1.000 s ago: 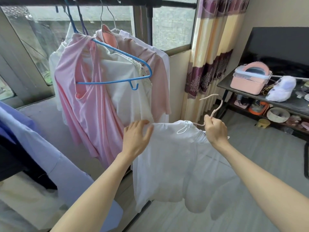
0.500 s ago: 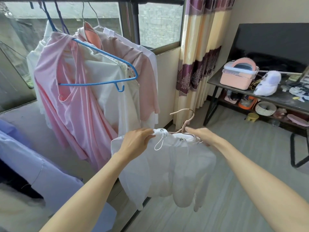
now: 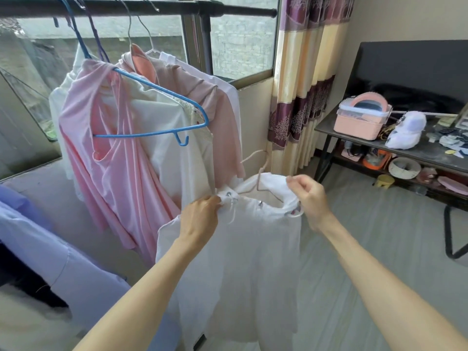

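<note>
A white garment [image 3: 243,262] hangs between my hands in the middle of the view, its neck opening spread wide. A pale pink hanger [image 3: 260,173] sits inside the neck, its hook sticking up above the cloth. My left hand [image 3: 200,219] pinches the left edge of the neck near a drawstring. My right hand [image 3: 307,196] pinches the right edge of the neck, fingers curled on the cloth.
A dark clothes rail [image 3: 141,7] runs across the top with a pink top [image 3: 114,158] on a blue hanger [image 3: 162,107] and other shirts. A striped curtain [image 3: 304,79] hangs at right. A black table [image 3: 430,150] carries a pink box [image 3: 359,122].
The garment has been opened out at the neck and hangs longer. My right hand has moved from the hanger's side to the neck edge. The view has tilted up toward the rail.
</note>
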`<action>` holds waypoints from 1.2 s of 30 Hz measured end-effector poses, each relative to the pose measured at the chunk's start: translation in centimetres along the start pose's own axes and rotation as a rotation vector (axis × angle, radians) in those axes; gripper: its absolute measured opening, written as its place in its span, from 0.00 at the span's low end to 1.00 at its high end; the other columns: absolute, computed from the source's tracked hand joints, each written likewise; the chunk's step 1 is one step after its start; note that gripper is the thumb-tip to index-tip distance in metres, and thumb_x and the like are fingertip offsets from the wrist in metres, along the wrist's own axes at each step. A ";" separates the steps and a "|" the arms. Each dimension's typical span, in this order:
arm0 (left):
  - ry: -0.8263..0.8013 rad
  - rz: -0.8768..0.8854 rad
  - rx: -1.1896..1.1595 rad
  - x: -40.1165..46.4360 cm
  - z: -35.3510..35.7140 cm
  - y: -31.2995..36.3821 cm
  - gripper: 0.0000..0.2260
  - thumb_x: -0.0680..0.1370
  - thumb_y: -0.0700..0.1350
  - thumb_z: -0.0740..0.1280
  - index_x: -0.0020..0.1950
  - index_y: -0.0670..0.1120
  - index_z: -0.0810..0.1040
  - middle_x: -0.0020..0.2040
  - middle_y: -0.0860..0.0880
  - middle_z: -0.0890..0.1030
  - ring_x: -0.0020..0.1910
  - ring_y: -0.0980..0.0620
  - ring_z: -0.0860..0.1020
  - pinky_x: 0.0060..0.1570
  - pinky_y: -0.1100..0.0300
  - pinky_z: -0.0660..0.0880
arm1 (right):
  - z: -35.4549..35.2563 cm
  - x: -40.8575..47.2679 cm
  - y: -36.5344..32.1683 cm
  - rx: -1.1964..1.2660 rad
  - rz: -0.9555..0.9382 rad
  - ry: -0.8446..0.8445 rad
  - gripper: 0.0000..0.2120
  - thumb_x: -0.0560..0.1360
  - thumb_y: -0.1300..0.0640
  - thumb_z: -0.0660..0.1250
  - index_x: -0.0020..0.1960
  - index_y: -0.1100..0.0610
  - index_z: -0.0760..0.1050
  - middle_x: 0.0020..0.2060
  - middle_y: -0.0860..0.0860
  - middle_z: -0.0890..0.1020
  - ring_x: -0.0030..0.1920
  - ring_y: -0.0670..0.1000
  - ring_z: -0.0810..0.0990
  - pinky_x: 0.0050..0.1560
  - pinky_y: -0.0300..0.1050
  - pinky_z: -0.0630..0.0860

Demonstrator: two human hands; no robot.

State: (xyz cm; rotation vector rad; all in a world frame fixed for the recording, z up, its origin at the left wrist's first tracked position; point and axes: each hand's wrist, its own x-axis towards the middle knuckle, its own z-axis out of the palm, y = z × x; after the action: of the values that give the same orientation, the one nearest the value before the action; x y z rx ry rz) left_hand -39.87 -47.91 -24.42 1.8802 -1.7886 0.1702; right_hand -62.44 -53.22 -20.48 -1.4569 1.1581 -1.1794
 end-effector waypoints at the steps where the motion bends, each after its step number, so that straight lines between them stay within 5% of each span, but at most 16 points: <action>1: 0.036 -0.034 -0.021 0.1 -0.2 -0.3 0.06 0.74 0.35 0.63 0.44 0.42 0.79 0.39 0.44 0.81 0.38 0.40 0.76 0.32 0.58 0.61 | 0.0 -0.6 0.1 0.079 0.083 -0.137 0.13 0.78 0.53 0.61 0.40 0.60 0.75 0.28 0.50 0.74 0.29 0.47 0.74 0.30 0.35 0.72; 4: 0.099 0.005 -0.115 0.1 -0.5 -1.3 0.09 0.71 0.32 0.66 0.32 0.41 0.71 0.28 0.46 0.73 0.30 0.41 0.71 0.31 0.58 0.60 | -0.4 -1.1 2.0 -0.132 0.268 -0.335 0.17 0.80 0.53 0.58 0.41 0.62 0.77 0.29 0.53 0.79 0.31 0.50 0.79 0.36 0.42 0.77; 7: 0.118 0.038 -0.174 0.0 -0.6 -2.0 0.15 0.70 0.31 0.65 0.31 0.46 0.64 0.27 0.57 0.62 0.31 0.48 0.64 0.34 0.57 0.60 | -0.7 -0.5 4.7 -0.293 0.292 -0.054 0.10 0.78 0.60 0.58 0.39 0.58 0.72 0.38 0.56 0.79 0.32 0.53 0.77 0.35 0.44 0.73; 10: 0.113 0.061 -0.222 -0.1 -0.4 -2.7 0.11 0.72 0.36 0.59 0.32 0.47 0.64 0.27 0.58 0.60 0.32 0.49 0.63 0.36 0.56 0.61 | -1.3 -0.3 6.3 -0.476 0.193 0.258 0.07 0.76 0.61 0.58 0.53 0.58 0.73 0.51 0.54 0.75 0.45 0.54 0.75 0.46 0.43 0.68; 13: 0.110 0.027 -0.282 0.0 -0.2 -3.2 0.10 0.72 0.38 0.58 0.31 0.45 0.65 0.27 0.57 0.61 0.32 0.48 0.63 0.32 0.57 0.59 | -1.5 0.5 6.4 -0.530 0.271 0.124 0.16 0.75 0.60 0.56 0.62 0.57 0.70 0.60 0.53 0.71 0.48 0.57 0.78 0.51 0.48 0.73; 17: 0.101 -0.111 -0.309 -0.1 0.1 -4.1 0.13 0.75 0.35 0.60 0.31 0.37 0.66 0.27 0.51 0.64 0.34 0.43 0.66 0.32 0.57 0.59 | -1.7 0.8 5.5 -0.608 0.326 -0.097 0.11 0.76 0.58 0.54 0.54 0.55 0.73 0.41 0.55 0.78 0.30 0.52 0.78 0.28 0.39 0.71; 20: 0.057 -0.183 -0.321 -0.4 0.0 -4.3 0.20 0.76 0.33 0.62 0.28 0.47 0.60 0.26 0.53 0.63 0.35 0.45 0.65 0.33 0.54 0.57 | -2.1 0.9 4.4 -0.664 0.252 -0.298 0.10 0.78 0.56 0.54 0.44 0.51 0.73 0.38 0.52 0.76 0.26 0.49 0.76 0.26 0.38 0.67; 22: 0.008 -0.166 -0.302 -0.6 0.1 -4.0 0.22 0.76 0.34 0.62 0.28 0.50 0.56 0.26 0.54 0.62 0.35 0.47 0.64 0.32 0.55 0.56 | -1.6 1.0 2.8 -0.497 0.293 -0.414 0.08 0.79 0.54 0.57 0.50 0.53 0.75 0.40 0.51 0.76 0.23 0.46 0.74 0.24 0.36 0.65; 25: -0.064 -0.129 -0.325 -0.9 0.4 -3.3 0.20 0.76 0.33 0.62 0.28 0.46 0.59 0.25 0.53 0.62 0.34 0.47 0.64 0.32 0.61 0.58 | -0.4 1.4 1.0 -0.198 0.372 -0.408 0.12 0.78 0.51 0.62 0.52 0.59 0.77 0.41 0.51 0.77 0.23 0.47 0.71 0.25 0.37 0.63; 29: -0.136 -0.026 -0.344 -1.3 0.6 -2.6 0.15 0.74 0.33 0.63 0.30 0.39 0.64 0.25 0.53 0.63 0.32 0.50 0.65 0.32 0.64 0.59 | 1.0 2.8 -0.8 -0.064 0.201 -0.148 0.04 0.77 0.62 0.62 0.46 0.63 0.74 0.24 0.50 0.73 0.18 0.43 0.69 0.19 0.35 0.62; 32: -0.157 0.042 -0.387 -1.7 0.5 -2.8 0.15 0.73 0.40 0.62 0.28 0.44 0.61 0.24 0.52 0.62 0.30 0.57 0.62 0.32 0.64 0.58 | 0.6 4.6 -2.6 0.125 0.082 0.062 0.06 0.78 0.62 0.60 0.53 0.60 0.75 0.31 0.52 0.77 0.22 0.43 0.73 0.21 0.34 0.66; 34: -0.149 0.041 -0.422 -1.7 0.3 -2.9 0.16 0.72 0.43 0.61 0.28 0.47 0.57 0.26 0.53 0.67 0.30 0.56 0.61 0.31 0.64 0.57 | 0.2 4.9 -2.3 -0.002 0.103 -0.096 0.10 0.78 0.59 0.60 0.58 0.56 0.75 0.41 0.52 0.80 0.30 0.47 0.76 0.29 0.37 0.71; 36: -0.112 -0.001 -0.449 -1.6 0.0 -2.8 0.21 0.74 0.39 0.63 0.27 0.51 0.55 0.25 0.54 0.67 0.30 0.55 0.62 0.32 0.63 0.57 | -0.2 4.3 -1.0 -0.314 0.197 -0.340 0.08 0.78 0.58 0.60 0.50 0.56 0.78 0.44 0.53 0.80 0.36 0.50 0.77 0.33 0.39 0.71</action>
State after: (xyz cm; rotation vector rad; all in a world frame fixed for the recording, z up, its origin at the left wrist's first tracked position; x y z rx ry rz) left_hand -37.37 -46.50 -25.91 1.5907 -1.7220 -0.3189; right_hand -62.09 -57.29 -18.87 -1.6553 1.2477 -0.6029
